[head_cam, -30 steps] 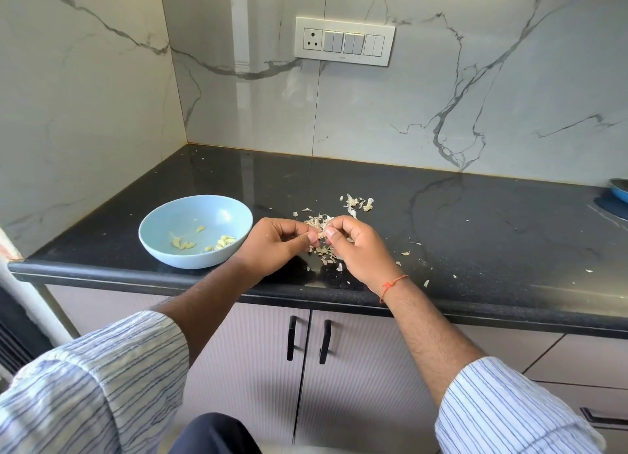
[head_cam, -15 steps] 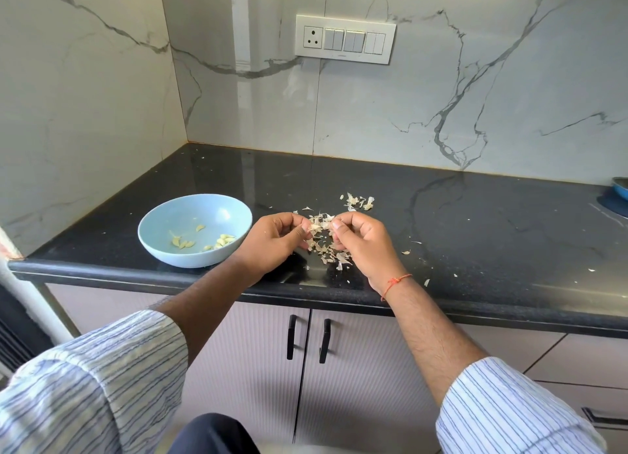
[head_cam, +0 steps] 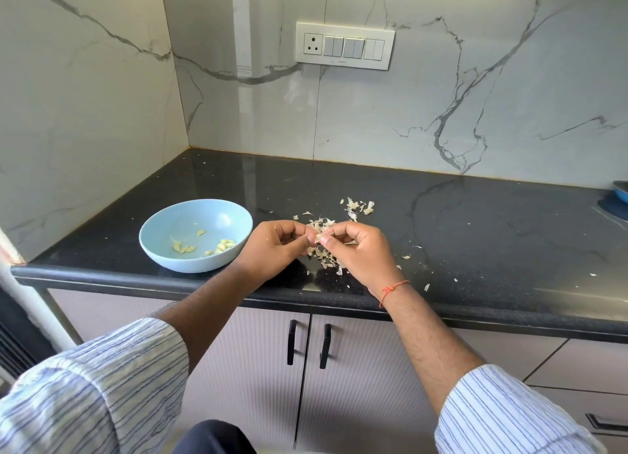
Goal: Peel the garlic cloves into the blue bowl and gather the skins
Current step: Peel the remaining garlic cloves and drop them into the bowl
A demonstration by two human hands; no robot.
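A light blue bowl (head_cam: pixel 159 249) stands on the black counter at the left, with several peeled garlic cloves (head_cam: pixel 222 245) lying in it. Just right of the bowl my left hand (head_cam: pixel 275 249) and my right hand (head_cam: pixel 360 256) meet above the counter. Both pinch one small garlic clove (head_cam: pixel 319 237) between their fingertips. Under and behind the hands lies a heap of papery garlic skins (head_cam: pixel 323 254). A smaller cluster of skins (head_cam: pixel 358 208) sits a little farther back.
Loose skin flakes (head_cam: pixel 426 287) are scattered on the black counter (head_cam: pixel 475 236) to the right of my hands. A blue dish (head_cam: pixel 622 193) shows at the far right edge. Marble walls close the back and left. Cabinet doors with black handles (head_cam: pixel 307 343) are below.
My hands have stayed together at the same spot over the skin heap, with the fingertips shifting slightly on the clove. The bowl has not moved.
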